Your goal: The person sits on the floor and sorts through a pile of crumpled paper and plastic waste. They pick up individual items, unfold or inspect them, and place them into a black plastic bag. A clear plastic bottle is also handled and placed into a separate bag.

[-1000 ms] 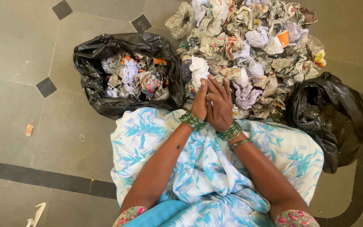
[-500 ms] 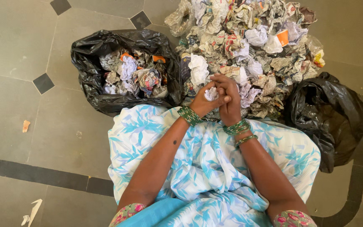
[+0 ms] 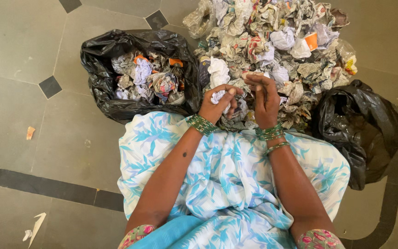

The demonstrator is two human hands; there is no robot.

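Leftward, paper ball (white) in left hand

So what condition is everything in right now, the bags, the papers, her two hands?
left hand: closed around a small white paper ball
right hand: open, fingers loosely curled, holding nothing
left black bag: open, partly filled with crumpled paper
right black bag: slumped, mouth open, contents not visible
paper pile: crumpled, heaped loose on the floor

Grey tiled floor w/ dark diamond insets and a dark border strip. 2nd black bag at right, crumpled, no paper visible in it. 2 small scraps on floor at left: 1 orange, 1 white.
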